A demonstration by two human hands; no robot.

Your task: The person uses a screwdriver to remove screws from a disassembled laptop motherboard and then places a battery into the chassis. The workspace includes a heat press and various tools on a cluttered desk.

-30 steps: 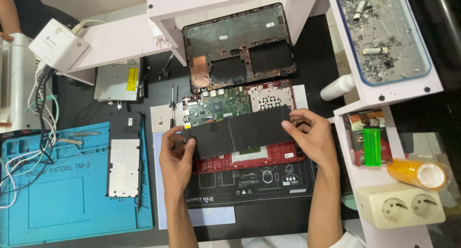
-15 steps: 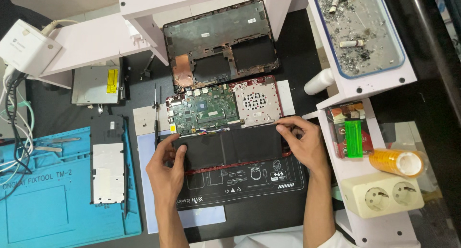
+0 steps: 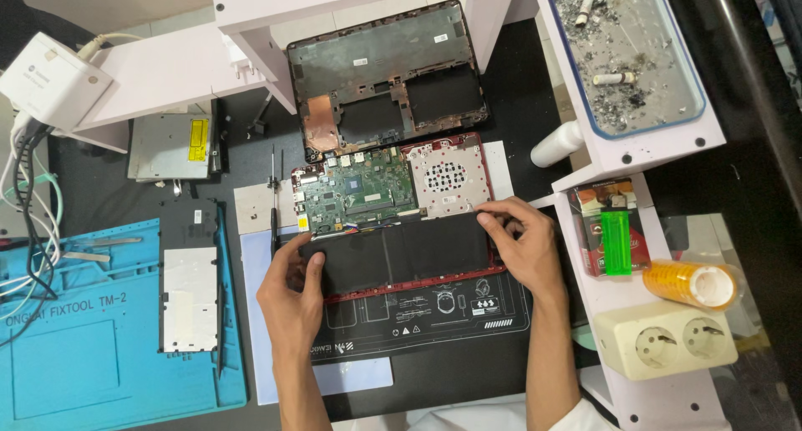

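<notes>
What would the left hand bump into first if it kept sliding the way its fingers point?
The left hand points up-right over the black battery. Going on, it would probably meet the green circuit board first.

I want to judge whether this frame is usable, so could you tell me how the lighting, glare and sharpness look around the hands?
Head view: even light from above, soft shadows only. The battery has a faint sheen but no harsh glare. Left hand, right hand and circuit board are sharp, without motion blur. The right edge of the frame falls off dark.
</notes>
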